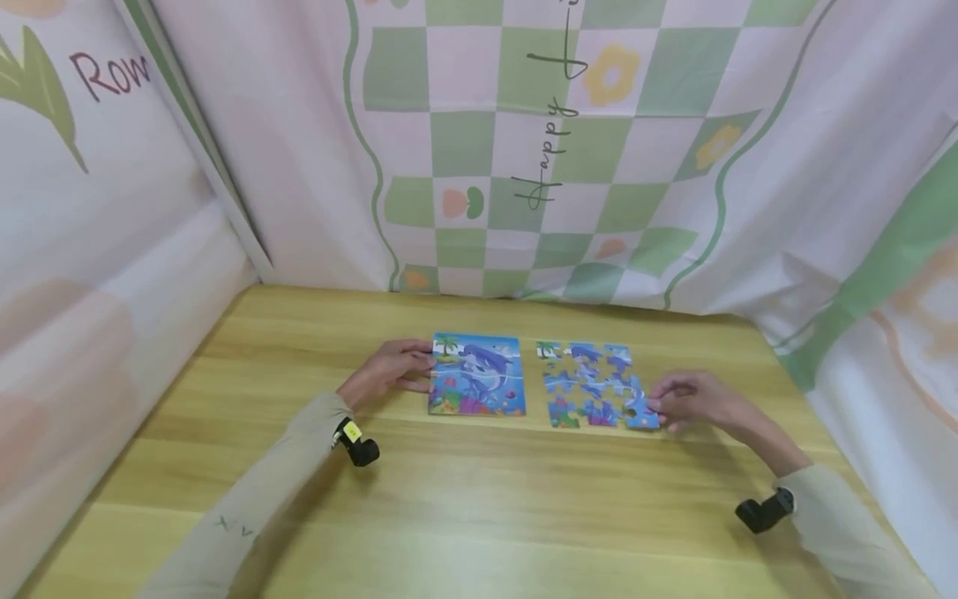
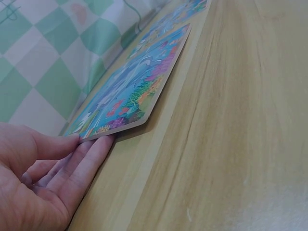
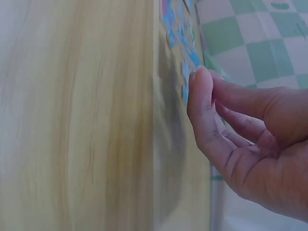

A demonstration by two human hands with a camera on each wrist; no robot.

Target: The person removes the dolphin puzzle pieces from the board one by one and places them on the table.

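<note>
A dolphin picture board (image 1: 477, 374) lies at the middle of the table, with palm tree and coral printed on it. My left hand (image 1: 391, 368) pinches its left edge; in the left wrist view the thumb is at the top edge and the fingers reach under the slightly raised board (image 2: 130, 91). To its right, several jigsaw pieces (image 1: 587, 353) with the same picture lie spaced apart in a grid. My right hand (image 1: 696, 399) pinches the blue corner jigsaw piece (image 1: 641, 418) at the grid's lower right between thumb and index finger. In the right wrist view the fingertips hide most of that piece.
The wooden table (image 1: 479, 507) extends toward me from the board and pieces. A checkered curtain (image 1: 516, 150) hangs along its back edge, and printed cloth (image 1: 97, 333) closes off the left side.
</note>
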